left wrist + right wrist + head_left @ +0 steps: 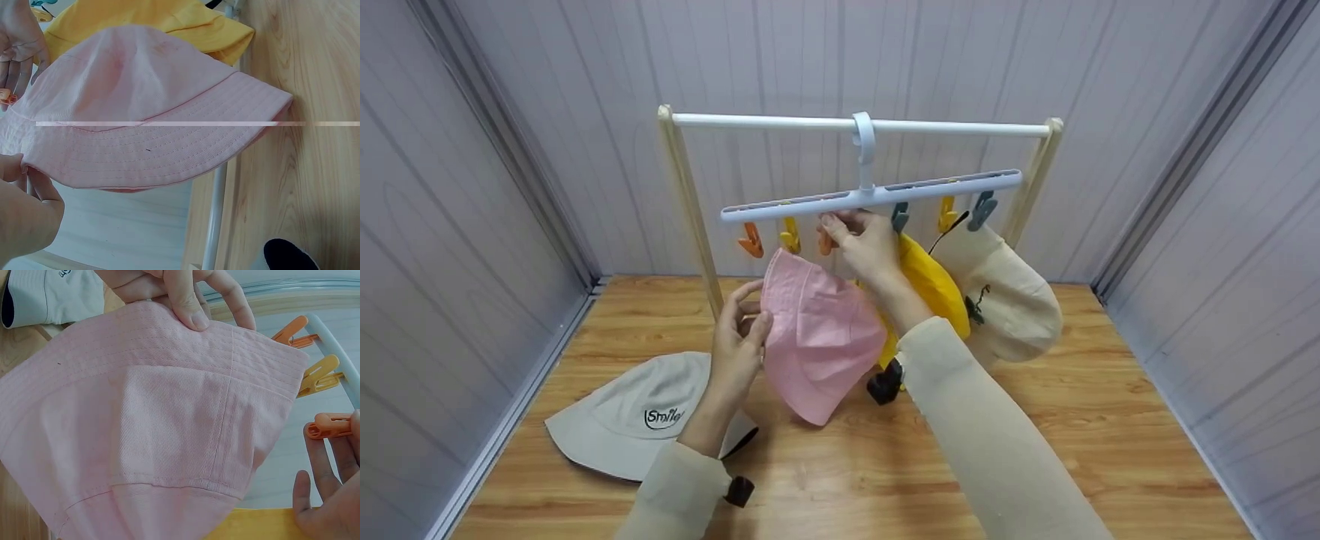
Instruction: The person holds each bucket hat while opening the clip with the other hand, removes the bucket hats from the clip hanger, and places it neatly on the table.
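A pink bucket hat hangs sideways from my left hand, whose thumb and fingers pinch its brim. My right hand reaches up to the hanger and grips an orange clip between thumb and fingers. The hat's upper brim edge is just below a yellow clip and left of the gripped clip. Another orange clip dangles at the hanger's left end. Partly behind my right wrist hangs a yellow hat. To its right hangs a cream hat with a dark embroidered design.
The hanger hooks over the white bar of a wood-sided rack. On the wooden table, a light grey bucket hat lettered "Smile" lies left, partly behind my left forearm. Grey panel walls enclose the sides and back.
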Action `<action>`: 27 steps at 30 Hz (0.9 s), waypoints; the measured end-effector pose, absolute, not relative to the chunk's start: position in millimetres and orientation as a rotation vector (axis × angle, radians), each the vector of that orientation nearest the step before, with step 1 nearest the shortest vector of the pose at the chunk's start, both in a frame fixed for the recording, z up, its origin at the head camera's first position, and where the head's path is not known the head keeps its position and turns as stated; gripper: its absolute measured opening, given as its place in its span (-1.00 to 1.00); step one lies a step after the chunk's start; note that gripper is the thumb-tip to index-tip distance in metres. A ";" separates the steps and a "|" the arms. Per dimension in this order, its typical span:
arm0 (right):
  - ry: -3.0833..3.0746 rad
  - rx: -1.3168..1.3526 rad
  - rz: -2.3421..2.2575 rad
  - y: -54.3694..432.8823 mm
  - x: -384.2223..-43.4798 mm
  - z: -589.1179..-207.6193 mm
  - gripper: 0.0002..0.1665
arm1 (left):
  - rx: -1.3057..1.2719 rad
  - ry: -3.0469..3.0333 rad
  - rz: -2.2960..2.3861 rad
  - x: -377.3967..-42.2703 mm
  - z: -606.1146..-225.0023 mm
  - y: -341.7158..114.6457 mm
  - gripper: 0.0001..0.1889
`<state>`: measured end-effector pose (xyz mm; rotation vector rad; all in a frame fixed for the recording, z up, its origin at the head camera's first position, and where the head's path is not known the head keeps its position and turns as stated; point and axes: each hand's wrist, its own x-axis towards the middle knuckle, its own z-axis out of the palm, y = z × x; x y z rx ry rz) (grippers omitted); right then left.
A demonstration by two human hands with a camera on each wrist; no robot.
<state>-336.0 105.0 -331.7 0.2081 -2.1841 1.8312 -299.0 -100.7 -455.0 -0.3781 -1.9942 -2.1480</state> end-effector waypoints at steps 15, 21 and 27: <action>-2.166 0.158 1.888 103.9 -335.1 -331.6 -0.77 | -0.386 -1.999 -2.127 -299.0 -455.5 -103.7 -0.52; -2.150 0.222 1.875 102.1 -336.3 -330.8 -0.76 | -0.386 -2.010 -2.144 -298.0 -454.9 -105.5 -0.52; -2.153 0.227 1.874 101.7 -336.3 -330.7 -0.73 | -0.378 -1.998 -2.151 -297.6 -455.3 -105.0 -0.52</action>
